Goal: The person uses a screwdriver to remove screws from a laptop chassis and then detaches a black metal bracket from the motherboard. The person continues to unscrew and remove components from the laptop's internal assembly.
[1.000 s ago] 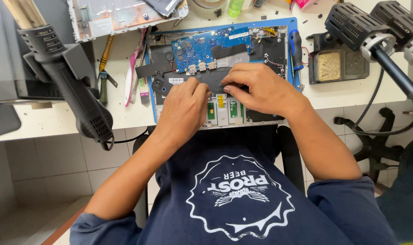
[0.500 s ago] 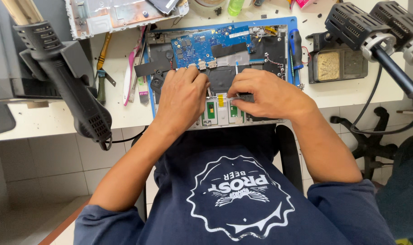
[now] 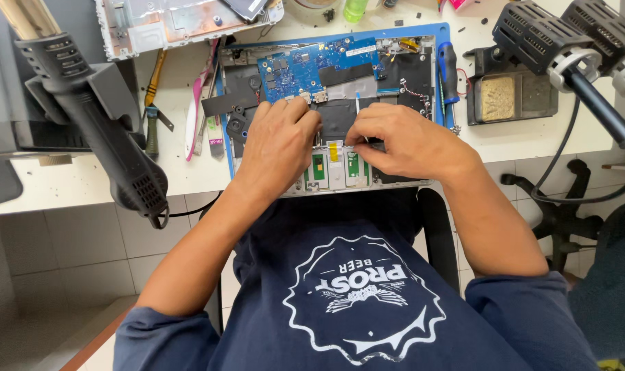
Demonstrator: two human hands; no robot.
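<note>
The fingers [image 3: 300,118] of the left hand [image 3: 279,148] curl down and press on the dark inner panel of an opened laptop [image 3: 333,110]; whether they pinch anything cannot be told. The fingers [image 3: 359,134] of the right hand [image 3: 402,141] are drawn together at their tips just beside a thin white ribbon cable [image 3: 358,106], seemingly pinching something small there that is hidden. Both hands lie close together over the laptop's lower half, above the pale trackpad board [image 3: 333,168] with its green patches.

The laptop lies opened, bottom side up, on a blue mat [image 3: 441,31] at the near edge of the white table [image 3: 86,182]. A blue circuit board [image 3: 312,62] fills its upper part, with black film strips beside it.

A blue-handled screwdriver [image 3: 448,69] lies along the mat's right edge. Right of it stands a black soldering-iron holder [image 3: 512,96] containing a brass-coloured cleaning pad. Left of the mat lie a pink tool [image 3: 194,113] and a yellow-handled tool [image 3: 153,89]. A black hot-air gun [image 3: 99,117] hangs at the far left, and black lamp heads [image 3: 566,41] reach in at upper right. A silver laptop cover [image 3: 168,24] lies at the back.
</note>
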